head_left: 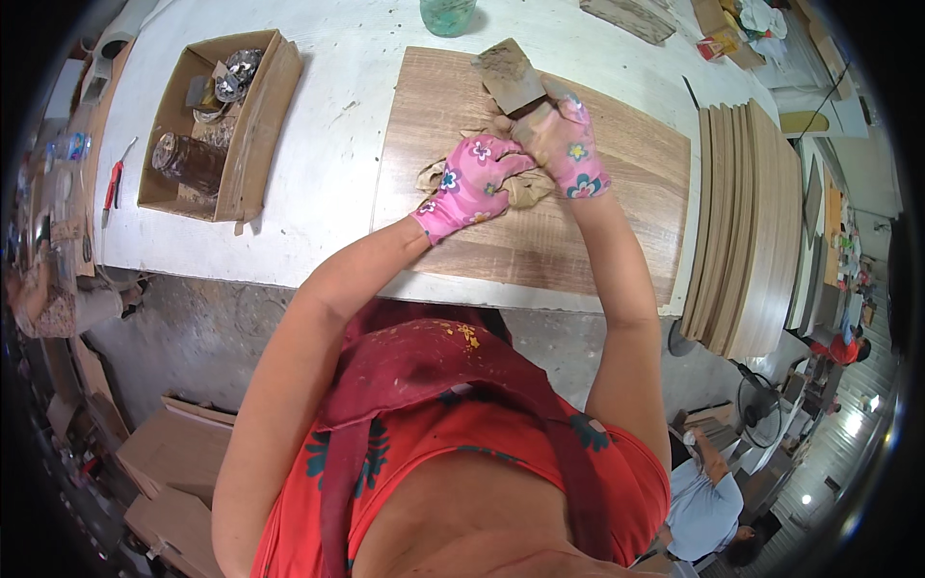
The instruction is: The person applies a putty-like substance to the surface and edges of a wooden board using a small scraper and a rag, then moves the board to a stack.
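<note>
A wood-grain board [617, 231] lies flat on the white table in front of me. My left hand [472, 183], in a pink flowered glove, presses on a bunched beige cloth [528, 190] at the middle of the board, its fingers curled over it. Close beside it, my right hand [567, 144] wears a matching glove with soiled fingers. It grips a square, flat, grey-brown block [509, 77], stained on its face and tilted up above the board's far part. The glove hides the block's near end. Both hands nearly touch.
On the left stands a cardboard box [255, 144] with a dark jar inside, beside a red-handled tool [115, 183]. Several boards [742, 231] are stacked on the right. A greenish jar [447, 14] and a worn slab [631, 19] sit at the far edge. Another person [705, 501] is at lower right.
</note>
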A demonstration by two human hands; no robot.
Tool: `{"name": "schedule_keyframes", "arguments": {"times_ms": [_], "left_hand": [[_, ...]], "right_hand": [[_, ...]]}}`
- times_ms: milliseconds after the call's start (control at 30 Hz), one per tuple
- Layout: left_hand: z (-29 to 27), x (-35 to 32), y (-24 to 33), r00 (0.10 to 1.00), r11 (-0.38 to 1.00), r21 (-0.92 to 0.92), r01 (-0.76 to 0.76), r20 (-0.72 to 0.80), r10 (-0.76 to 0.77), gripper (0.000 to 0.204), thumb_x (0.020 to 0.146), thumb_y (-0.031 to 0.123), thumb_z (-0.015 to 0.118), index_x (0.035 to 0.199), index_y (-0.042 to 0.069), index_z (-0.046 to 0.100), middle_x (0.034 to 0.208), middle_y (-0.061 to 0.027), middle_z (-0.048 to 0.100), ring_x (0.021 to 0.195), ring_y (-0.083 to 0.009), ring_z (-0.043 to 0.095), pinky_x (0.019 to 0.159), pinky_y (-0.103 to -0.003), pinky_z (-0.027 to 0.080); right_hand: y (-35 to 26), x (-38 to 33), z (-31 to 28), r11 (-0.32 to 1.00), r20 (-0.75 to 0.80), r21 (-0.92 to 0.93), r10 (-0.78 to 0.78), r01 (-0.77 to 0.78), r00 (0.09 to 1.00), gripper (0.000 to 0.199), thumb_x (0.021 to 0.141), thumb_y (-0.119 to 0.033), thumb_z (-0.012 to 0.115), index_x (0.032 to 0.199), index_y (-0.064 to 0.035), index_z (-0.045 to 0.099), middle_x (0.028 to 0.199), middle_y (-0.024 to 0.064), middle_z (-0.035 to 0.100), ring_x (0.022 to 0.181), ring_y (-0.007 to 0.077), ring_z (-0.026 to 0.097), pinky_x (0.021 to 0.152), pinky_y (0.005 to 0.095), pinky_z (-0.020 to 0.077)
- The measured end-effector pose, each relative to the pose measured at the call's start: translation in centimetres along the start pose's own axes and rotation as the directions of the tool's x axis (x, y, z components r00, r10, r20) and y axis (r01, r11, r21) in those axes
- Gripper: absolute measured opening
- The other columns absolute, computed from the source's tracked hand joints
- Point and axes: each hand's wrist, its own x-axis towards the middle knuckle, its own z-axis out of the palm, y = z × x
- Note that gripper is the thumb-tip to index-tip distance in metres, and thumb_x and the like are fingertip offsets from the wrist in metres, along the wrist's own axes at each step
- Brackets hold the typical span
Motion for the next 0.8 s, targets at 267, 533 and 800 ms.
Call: {"name": "schedule_keyframes", "arguments": {"times_ms": [267,533,800], "left_hand": [[0.2,0.1,-0.2,1.0,1.0,-0.005,-0.011,0.008,0.011,0.06,0.056,0.005,0.068,0.113,0.023,0.069,0.111,-0.0022,0.064,0.094,-0.0267,0.062,0.086,-0.041,0.05],[0.3,-0.2,-0.5,1.0,0.999,-0.035,-0.024,-0.017,0.024,0.063,0.057,0.004,0.065,0.116,0.024,0.067,0.111,-0.0028,0.064,0.094,-0.0268,0.062,0.086,-0.04,0.049],[0.0,-0.2,-0.4,1.0,0.999,-0.048,-0.006,0.021,0.007,0.058,0.057,0.005,0.065,0.113,0.019,0.067,0.112,-0.0058,0.064,0.1,-0.0293,0.06,0.087,-0.042,0.049]], "right_hand": [[-1.9,5.4,-3.1,0.022,-0.223,-0.973,-0.354,-0.23,0.908,0.052,0.095,-0.043,0.049,0.134,-0.0074,0.051,0.123,0.0228,0.06,0.108,0.0382,0.061,0.091,0.0472,0.0508],[-2.4,3.1,-1.7,-0.731,0.221,-0.682,-0.232,-0.02,0.947,0.066,0.084,-0.037,0.064,0.142,-0.0147,0.043,0.135,0.0199,0.053,0.121,0.0393,0.052,0.101,0.0446,0.0447],[0.0,9.5,2.6,-0.481,0.245,-0.864,-0.142,0.149,0.959,0.056,0.085,-0.033,0.059,0.134,-0.008,0.048,0.116,0.0247,0.059,0.11,0.0379,0.058,0.103,0.0426,0.0438]]}}
